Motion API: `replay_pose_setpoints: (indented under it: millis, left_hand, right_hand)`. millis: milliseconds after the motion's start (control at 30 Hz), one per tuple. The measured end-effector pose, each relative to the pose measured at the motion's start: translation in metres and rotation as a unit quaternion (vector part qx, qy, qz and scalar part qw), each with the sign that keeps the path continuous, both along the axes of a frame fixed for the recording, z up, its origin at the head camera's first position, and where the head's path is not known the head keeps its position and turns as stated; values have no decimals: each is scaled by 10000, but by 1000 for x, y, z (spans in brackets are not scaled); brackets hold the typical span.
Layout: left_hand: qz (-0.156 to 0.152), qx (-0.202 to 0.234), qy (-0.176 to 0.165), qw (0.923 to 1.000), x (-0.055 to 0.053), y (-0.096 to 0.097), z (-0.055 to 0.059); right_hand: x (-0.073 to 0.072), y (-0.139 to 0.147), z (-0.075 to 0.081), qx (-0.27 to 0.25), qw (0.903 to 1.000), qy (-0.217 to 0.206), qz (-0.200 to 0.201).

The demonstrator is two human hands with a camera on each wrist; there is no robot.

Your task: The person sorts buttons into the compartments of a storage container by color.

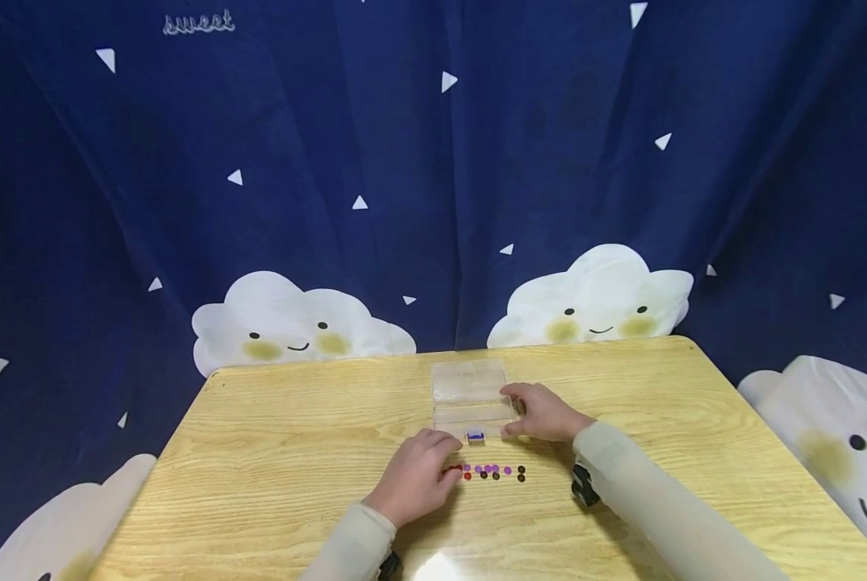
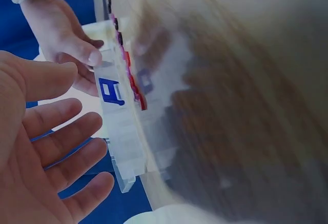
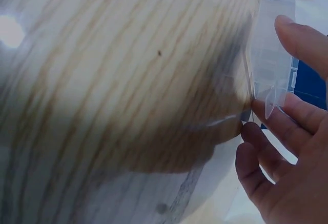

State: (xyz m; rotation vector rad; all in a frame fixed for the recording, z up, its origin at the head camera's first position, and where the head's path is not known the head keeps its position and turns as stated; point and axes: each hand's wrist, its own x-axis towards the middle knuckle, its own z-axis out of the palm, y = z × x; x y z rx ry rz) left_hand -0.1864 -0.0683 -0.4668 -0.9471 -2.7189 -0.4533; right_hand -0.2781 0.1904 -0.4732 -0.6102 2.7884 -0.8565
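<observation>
A clear plastic box [image 1: 469,418] lies on the table with its lid [image 1: 469,379] folded back. On its front side is a blue latch [image 1: 475,436], also visible in the left wrist view. My right hand [image 1: 545,413] grips the box's right end, the thumb at the front and the fingers round the end and back. My left hand [image 1: 420,474] hovers by the left end of rows of small round pieces, its fingers spread and holding nothing in the left wrist view. The pieces are red [image 1: 467,476], purple [image 1: 508,470] and black [image 1: 522,478]; some are hidden behind the left fingers.
The wooden table [image 1: 295,452] has a glossy top with a bright reflection near its front. Behind it hangs a dark blue curtain [image 1: 404,161] with white clouds and triangles, meeting the table's back edge.
</observation>
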Motion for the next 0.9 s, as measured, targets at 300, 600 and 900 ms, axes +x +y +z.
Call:
replay_pose_setpoints:
  millis: [300,600,900]
  left_hand:
    - [16,-2,-17,10000,-1,-3,-3]
    - [48,73,-74,9999,-1,-4,-5]
    - [0,111,-102,9999,-2,-2,-8]
  right_hand:
    - [-1,1,-2,-61,10000,-56,-55]
    - [1,0,-2,-120,9998,-63,-120]
    - [4,-1,0,-210,9996,-169,-125]
